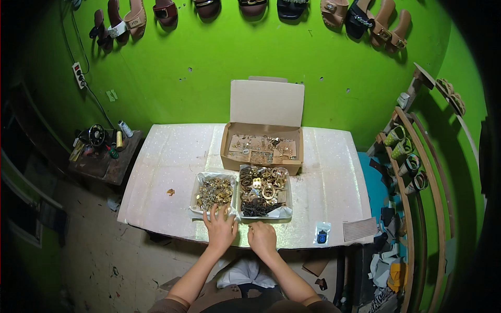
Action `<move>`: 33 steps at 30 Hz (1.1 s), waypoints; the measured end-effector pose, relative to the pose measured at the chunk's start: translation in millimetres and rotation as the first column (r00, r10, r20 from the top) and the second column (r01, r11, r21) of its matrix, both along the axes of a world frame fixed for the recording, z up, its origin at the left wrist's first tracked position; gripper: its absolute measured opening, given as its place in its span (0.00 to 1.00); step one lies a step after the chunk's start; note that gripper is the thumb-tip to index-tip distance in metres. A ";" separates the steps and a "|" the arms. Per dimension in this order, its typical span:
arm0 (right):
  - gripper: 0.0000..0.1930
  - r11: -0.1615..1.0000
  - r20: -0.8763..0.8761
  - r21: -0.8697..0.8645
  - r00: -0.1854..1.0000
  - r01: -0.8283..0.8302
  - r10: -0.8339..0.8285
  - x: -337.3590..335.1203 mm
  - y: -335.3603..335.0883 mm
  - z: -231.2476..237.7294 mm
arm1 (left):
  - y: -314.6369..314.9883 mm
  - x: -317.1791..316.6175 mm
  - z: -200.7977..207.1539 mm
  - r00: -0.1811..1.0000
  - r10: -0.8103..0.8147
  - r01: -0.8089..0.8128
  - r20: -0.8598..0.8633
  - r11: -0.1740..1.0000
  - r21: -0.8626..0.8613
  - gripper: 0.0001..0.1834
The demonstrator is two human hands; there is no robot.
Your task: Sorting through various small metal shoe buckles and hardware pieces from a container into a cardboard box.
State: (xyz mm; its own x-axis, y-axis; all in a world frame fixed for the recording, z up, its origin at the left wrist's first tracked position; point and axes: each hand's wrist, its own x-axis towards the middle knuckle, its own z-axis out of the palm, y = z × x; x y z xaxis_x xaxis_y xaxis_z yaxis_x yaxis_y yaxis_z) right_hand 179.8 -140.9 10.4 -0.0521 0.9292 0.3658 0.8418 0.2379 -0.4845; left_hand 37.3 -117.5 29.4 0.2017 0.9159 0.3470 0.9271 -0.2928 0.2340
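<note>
My left hand [221,228] is open, its fingers spread over the near rim of a white lined tray [196,207]. Small gold and silver metal pieces [215,192] fill that tray. My right hand [262,238] is curled closed on the table, just in front of a second white tray [284,213]; whatever its fingers hold, if anything, is hidden. Buckles and ring-shaped ornaments [268,191] crowd the second tray, with dark beaded or chain-like pieces [259,209] along its near side. Behind both trays stands an open cardboard box [286,166], small loose bits scattered on its bottom.
The trays rest on a pale sparkly table covering [323,182]. A brown scrap [170,192] lies left; a small plastic packet [322,233] and a printed sheet [360,229] lie near the right corner. A wooden shoe rack [409,208] stands right, a small side table [107,168] left.
</note>
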 end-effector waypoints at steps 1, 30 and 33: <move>0.04 1.000 -0.038 0.012 0.999 0.004 -0.003 3.0 7.9 1.1 | 8.0 -1.3 1.3 1.000 0.008 -0.008 0.002 1.000 -0.010 0.10; 0.11 0.994 0.247 -0.057 0.966 0.090 -0.073 139.4 210.1 15.5 | 217.8 11.4 -3.1 0.999 -0.026 0.021 -0.024 0.984 -0.178 0.06; 0.12 0.994 0.234 -0.078 0.971 0.071 -0.050 137.9 213.9 21.7 | 224.4 9.7 2.0 0.999 -0.028 0.031 0.016 0.979 -0.201 0.06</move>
